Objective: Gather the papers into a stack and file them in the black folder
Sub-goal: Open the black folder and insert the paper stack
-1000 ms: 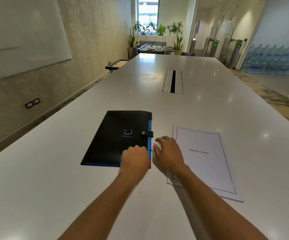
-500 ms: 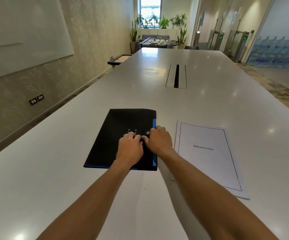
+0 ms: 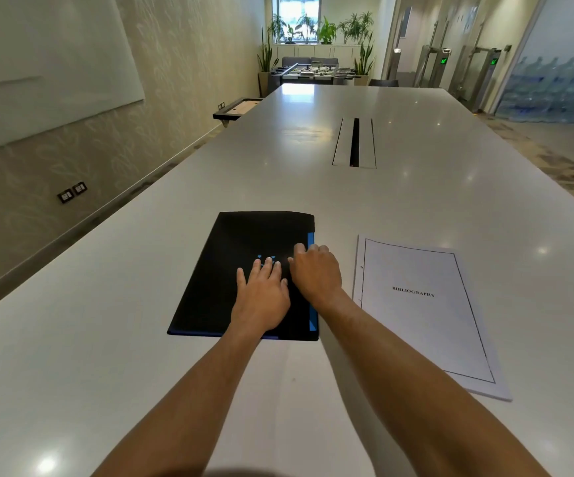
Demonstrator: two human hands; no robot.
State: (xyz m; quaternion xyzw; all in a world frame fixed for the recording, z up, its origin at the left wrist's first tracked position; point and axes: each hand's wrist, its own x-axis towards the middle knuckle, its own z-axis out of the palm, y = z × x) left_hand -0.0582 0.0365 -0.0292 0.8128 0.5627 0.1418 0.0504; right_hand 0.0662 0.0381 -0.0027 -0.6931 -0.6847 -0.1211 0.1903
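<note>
A black folder [image 3: 241, 256] with a blue right edge lies closed on the white table [image 3: 416, 194]. My left hand [image 3: 261, 294] lies flat on its cover with fingers spread. My right hand [image 3: 316, 273] rests at the folder's right edge, fingers curled over the snap clasp, which is hidden under them. To the right of the folder lies a stack of white papers [image 3: 419, 311]; its top sheet has a black border and the word BIBLIOGRAPHY. Neither hand touches the papers.
A long cable slot [image 3: 354, 142] is set in the table's middle, farther away. A wall with sockets runs along the left. Potted plants and a football table stand at the far end, turnstiles at the far right.
Both hands moved up from the folder's lower right corner onto its cover. My left hand opened out flat; my right hand settled over the clasp.
</note>
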